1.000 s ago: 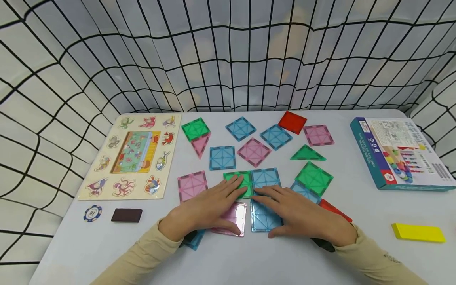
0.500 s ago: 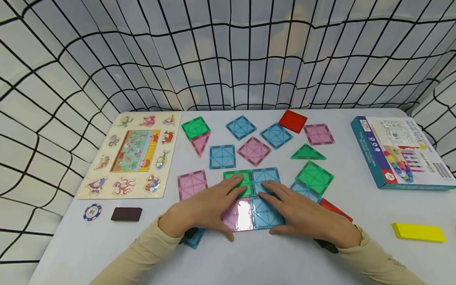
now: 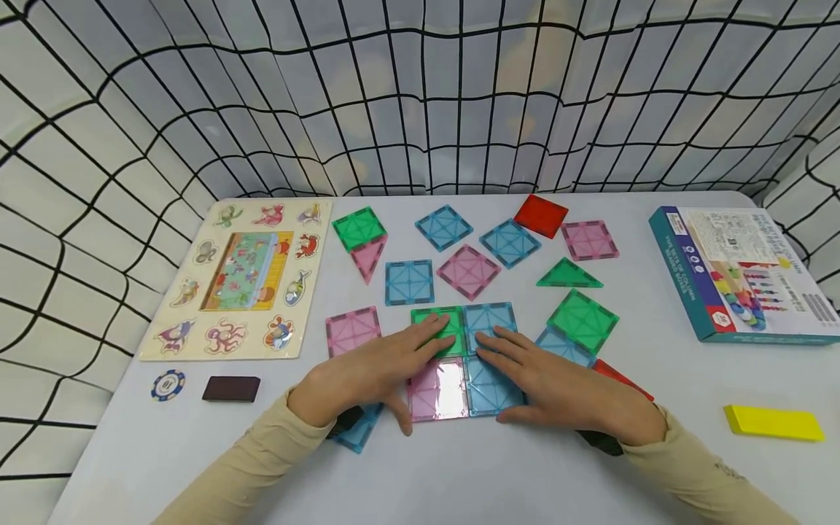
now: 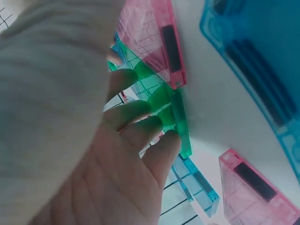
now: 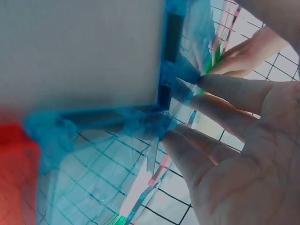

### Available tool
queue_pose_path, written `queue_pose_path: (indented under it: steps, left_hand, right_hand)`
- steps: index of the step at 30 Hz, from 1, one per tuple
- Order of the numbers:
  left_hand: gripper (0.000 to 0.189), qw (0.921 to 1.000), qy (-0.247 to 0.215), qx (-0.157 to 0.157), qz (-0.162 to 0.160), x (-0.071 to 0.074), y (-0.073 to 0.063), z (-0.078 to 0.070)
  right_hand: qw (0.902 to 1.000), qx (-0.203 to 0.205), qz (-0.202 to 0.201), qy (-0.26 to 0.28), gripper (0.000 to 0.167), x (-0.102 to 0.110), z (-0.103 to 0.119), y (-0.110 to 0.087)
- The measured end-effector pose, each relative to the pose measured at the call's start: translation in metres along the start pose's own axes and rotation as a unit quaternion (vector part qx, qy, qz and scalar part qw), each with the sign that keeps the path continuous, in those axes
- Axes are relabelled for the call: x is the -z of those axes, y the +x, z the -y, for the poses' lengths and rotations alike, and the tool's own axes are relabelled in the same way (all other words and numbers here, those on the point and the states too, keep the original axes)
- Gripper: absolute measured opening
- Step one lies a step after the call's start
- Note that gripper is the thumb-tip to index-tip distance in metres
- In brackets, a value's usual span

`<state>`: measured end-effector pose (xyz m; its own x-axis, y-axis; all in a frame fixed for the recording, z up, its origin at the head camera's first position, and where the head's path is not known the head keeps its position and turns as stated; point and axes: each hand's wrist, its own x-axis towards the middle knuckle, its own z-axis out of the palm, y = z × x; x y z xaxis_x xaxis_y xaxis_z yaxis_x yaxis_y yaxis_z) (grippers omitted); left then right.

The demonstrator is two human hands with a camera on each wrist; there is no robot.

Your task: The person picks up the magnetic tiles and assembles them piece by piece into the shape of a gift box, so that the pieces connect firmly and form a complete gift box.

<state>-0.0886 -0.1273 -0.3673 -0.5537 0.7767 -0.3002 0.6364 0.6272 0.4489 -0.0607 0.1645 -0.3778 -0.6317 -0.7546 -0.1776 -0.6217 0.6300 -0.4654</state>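
Left hand [image 3: 367,373] spread on the green tile [image 3: 453,321], right hand [image 3: 564,380] spread across far blue tile [image 3: 488,316] and near blue tile [image 3: 488,390], neither gripping. Pink tile [image 3: 434,394] completes the square. I'd call this aligning; next wants gentle, even pressure.

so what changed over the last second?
The nearest pink square tile slid right and slightly away from the person, closing its gap to the adjoining blue square tile. The thumb of the left hand came off the pink tile; fingertips of the right hand shifted slightly right. Unchanged: left fingers on the green tile behind it; puzzle board, yellow block.
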Motion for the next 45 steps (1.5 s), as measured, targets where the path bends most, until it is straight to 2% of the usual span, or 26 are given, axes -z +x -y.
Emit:
queue_pose_path:
  steps: [11, 26, 36, 40, 45]
  left_hand:
    - [0.121, 0.9959, 0.075, -0.033, -0.037, -0.001, 0.007, 0.0]
    - [0.123, 0.9895, 0.128, -0.035, -0.057, -0.005, 0.011, -0.001]
    - [0.122, 0.9944, 0.095, -0.019, -0.043, -0.005, 0.011, 0.0]
    - [0.121, 0.9962, 0.082, -0.011, -0.026, -0.005, 0.011, -0.001]
    - [0.121, 0.9957, 0.088, -0.019, -0.024, -0.007, 0.011, 0.0]
  right_hand:
    - [0.9999, 0.001, -0.008, 0.007, 0.086, -0.006, 0.0, 0.001]
    - [0.9994, -0.02, -0.025, -0.011, 0.084, -0.016, 0.008, 0.0]
    - [0.9993, -0.011, -0.019, -0.031, 0.08, -0.02, 0.012, 0.0]
    - [0.9997, -0.009, -0.012, -0.021, 0.078, -0.018, 0.012, -0.002]
    - [0.9998, -0.009, -0.012, -0.009, 0.078, -0.015, 0.011, -0.004]
